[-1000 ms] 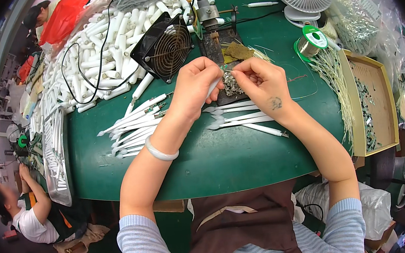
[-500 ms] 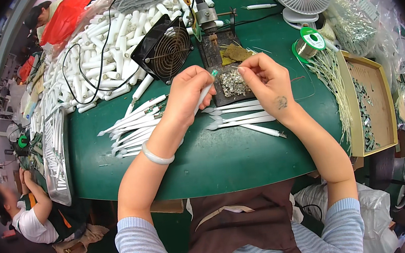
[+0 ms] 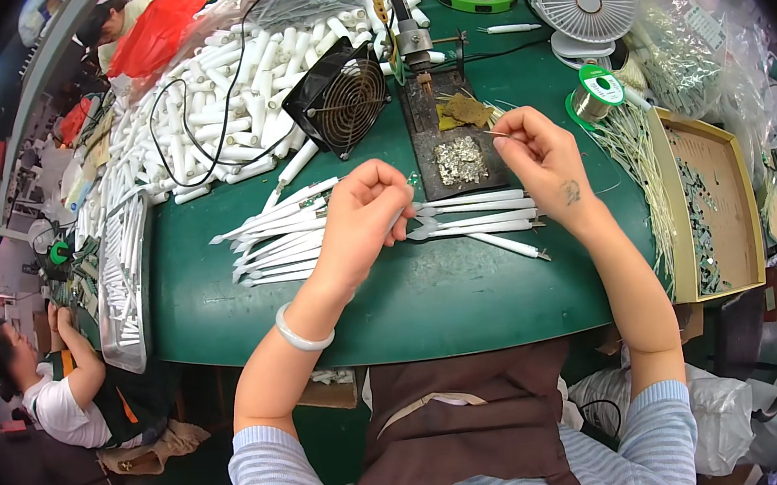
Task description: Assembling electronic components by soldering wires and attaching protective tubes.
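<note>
My left hand is closed on a slim white candle-shaped tube, mostly hidden by the fingers; a small green circuit board shows beside the fingertips. My right hand pinches a thin wire between thumb and fingertips, apart from the left hand. In front of and between the hands, a pile of silvery solder scraps lies on a dark base plate under an upright soldering iron. White candle-shaped sticks with pointed tips lie left of my left hand, and several more lie between my forearms.
A black fan stands before a heap of white tubes. A metal tray of sticks is at left. To the right are a solder spool, bundled wires, a small white fan and a yellow box. A co-worker sits at far left.
My left hand has moved down, away from the solder scraps, and its tube has turned mostly out of sight. My right hand has drawn slightly right with the wire. The view has shifted slightly.
</note>
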